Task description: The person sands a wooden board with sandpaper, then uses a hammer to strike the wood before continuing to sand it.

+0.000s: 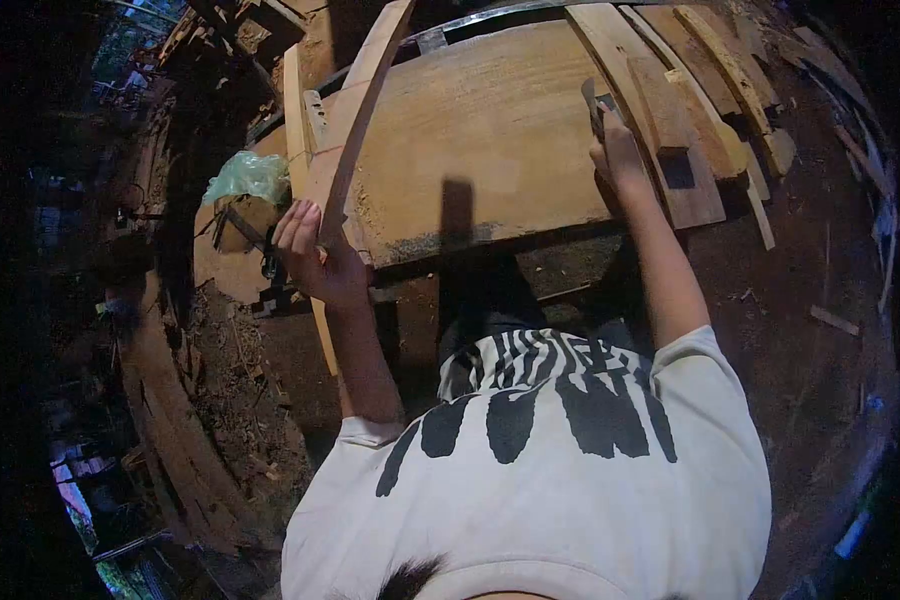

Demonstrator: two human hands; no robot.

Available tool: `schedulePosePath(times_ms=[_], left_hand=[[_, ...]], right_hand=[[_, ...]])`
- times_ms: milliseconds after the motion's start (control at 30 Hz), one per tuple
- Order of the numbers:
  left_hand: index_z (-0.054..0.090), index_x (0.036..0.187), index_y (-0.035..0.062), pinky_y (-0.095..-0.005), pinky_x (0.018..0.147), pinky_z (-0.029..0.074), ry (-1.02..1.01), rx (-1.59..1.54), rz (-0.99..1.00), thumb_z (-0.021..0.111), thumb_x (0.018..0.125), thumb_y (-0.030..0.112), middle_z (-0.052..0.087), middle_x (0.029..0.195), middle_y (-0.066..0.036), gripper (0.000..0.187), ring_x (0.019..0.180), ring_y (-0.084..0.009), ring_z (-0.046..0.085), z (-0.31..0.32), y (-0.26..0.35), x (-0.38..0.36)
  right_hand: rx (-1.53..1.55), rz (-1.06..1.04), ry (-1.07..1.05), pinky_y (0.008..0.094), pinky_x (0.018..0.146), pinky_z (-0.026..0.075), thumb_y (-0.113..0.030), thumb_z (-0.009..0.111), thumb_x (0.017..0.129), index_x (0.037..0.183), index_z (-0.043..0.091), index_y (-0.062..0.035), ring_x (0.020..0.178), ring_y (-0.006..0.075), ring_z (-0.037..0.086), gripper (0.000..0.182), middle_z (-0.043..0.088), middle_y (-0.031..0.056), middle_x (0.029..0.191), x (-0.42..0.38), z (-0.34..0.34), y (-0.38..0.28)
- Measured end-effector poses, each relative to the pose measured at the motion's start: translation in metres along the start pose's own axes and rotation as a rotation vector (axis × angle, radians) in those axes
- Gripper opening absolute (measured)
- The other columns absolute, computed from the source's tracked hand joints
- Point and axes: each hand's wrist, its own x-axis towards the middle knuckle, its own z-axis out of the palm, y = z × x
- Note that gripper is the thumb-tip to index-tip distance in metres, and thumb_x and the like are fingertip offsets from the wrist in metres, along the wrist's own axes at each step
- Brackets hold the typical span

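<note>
My left hand [322, 258] is closed round the near end of a long wooden board [358, 105]. The board is raised at a slant over the left side of the worktable, and pencil-like marks cross its face. Over the table's right side, my right hand [620, 155] grips a small dark tool with a curved, blade-like metal end [592, 103]; its exact kind is hard to make out. Beneath both hands lies the flat wooden tabletop [490, 110], with sawdust near the board.
Several wooden planks [660, 110] lie along the table's right side, some overhanging the near edge. A pale green plastic bag [250, 176] sits at the left. Narrow wooden strips [295, 110] stand beside the board. Wood scraps [835, 320] litter the ground.
</note>
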Motion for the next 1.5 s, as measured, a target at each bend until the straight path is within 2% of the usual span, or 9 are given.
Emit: schedulePosePath(times_ms=[233,300,433,733,1033,1167,1267,1400,1500], left_hand=[[0.061,0.103,0.0076,-0.0476,0.099,0.042,-0.411,0.09,-0.008,0.059,0.087,0.005,0.063,0.104,-0.009,0.016,0.103,-0.028,0.06,-0.014,-0.004,0.016],[0.061,0.103,0.0082,-0.0475,0.099,0.042,-0.374,0.068,-0.03,0.058,0.088,0.005,0.063,0.104,-0.009,0.016,0.103,-0.0279,0.06,-0.011,-0.003,0.018],[0.06,0.101,0.007,-0.0475,0.098,0.042,-0.288,0.041,-0.029,0.06,0.086,0.003,0.064,0.103,-0.009,0.016,0.103,-0.0277,0.06,-0.007,-0.005,0.022],[0.06,0.102,0.0013,-0.0419,0.089,0.048,-0.007,0.078,-0.121,0.054,0.093,0.008,0.063,0.1,-0.011,0.013,0.098,-0.0275,0.06,-0.013,-0.005,0.009],[0.061,0.108,0.0087,-0.0395,0.082,0.05,-0.254,0.045,0.079,0.066,0.084,0.004,0.063,0.099,-0.011,0.025,0.094,-0.0262,0.062,-0.011,-0.007,-0.008],[0.054,0.109,0.0049,-0.0351,0.078,0.051,-0.152,0.105,-0.278,0.07,0.085,0.017,0.059,0.098,-0.011,0.031,0.093,-0.0222,0.061,-0.009,0.012,-0.026],[0.049,0.104,-0.0002,-0.0342,0.079,0.05,-0.066,-0.082,-0.863,0.073,0.082,0.015,0.057,0.097,-0.011,0.036,0.093,-0.018,0.057,-0.004,0.017,-0.037],[0.049,0.102,0.0003,-0.0329,0.078,0.049,-0.086,-0.308,-1.02,0.076,0.08,0.015,0.058,0.094,-0.01,0.038,0.088,-0.0173,0.057,0.019,0.025,-0.082],[0.05,0.101,0.0005,-0.0314,0.077,0.048,-0.199,-0.264,-1.047,0.078,0.077,0.014,0.06,0.093,-0.01,0.039,0.083,-0.0175,0.059,0.028,0.03,-0.117]], right_hand=[[-0.1,-0.069,-0.053,0.046,0.093,0.046,0.001,0.051,0.068,0.128,0.042,0.001,0.116,0.0419,0.049,0.061,0.05,0.0296,0.123,-0.004,-0.016,-0.013],[-0.159,0.032,-0.186,0.0388,0.1,0.044,-0.005,0.073,0.064,0.12,0.046,0.0042,0.121,0.0348,0.045,0.063,0.051,0.0211,0.125,-0.002,-0.018,-0.016],[-0.071,-0.002,-0.101,0.0455,0.097,0.043,-0.002,0.055,0.067,0.128,0.042,0.0016,0.121,0.0408,0.045,0.062,0.048,0.0301,0.126,-0.002,-0.018,-0.015],[0.114,0.225,-0.063,0.0456,0.083,0.048,-0.003,0.054,0.068,0.102,0.054,0.0018,0.1,0.0437,0.055,0.034,0.058,0.0265,0.102,0.003,-0.019,-0.018],[0.053,0.035,0.009,0.0465,0.075,0.05,-0.008,0.06,0.069,0.098,0.057,-0.0005,0.086,0.0444,0.059,0.03,0.062,0.0249,0.088,-0.003,0.0,0.008],[-0.051,0.031,0.069,0.0447,0.069,0.051,-0.022,0.058,0.08,0.092,0.062,0.002,0.077,0.0407,0.064,0.027,0.065,0.0244,0.081,0.002,0.023,0.051],[-0.004,-0.017,-0.173,0.0451,0.071,0.052,-0.022,0.059,0.08,0.101,0.062,-0.0021,0.078,0.0378,0.064,0.029,0.066,0.0202,0.088,0.009,0.017,0.066],[0.25,-0.094,0.04,0.0344,0.099,0.041,-0.018,0.066,0.079,0.136,0.042,0.001,0.123,0.0152,0.051,0.065,0.053,0.0211,0.13,0.0,0.003,0.011],[0.182,-0.105,-0.043,0.0361,0.095,0.043,-0.017,0.065,0.078,0.13,0.045,0.0003,0.117,0.0192,0.053,0.059,0.055,0.0211,0.124,-0.015,0.006,0.007]])
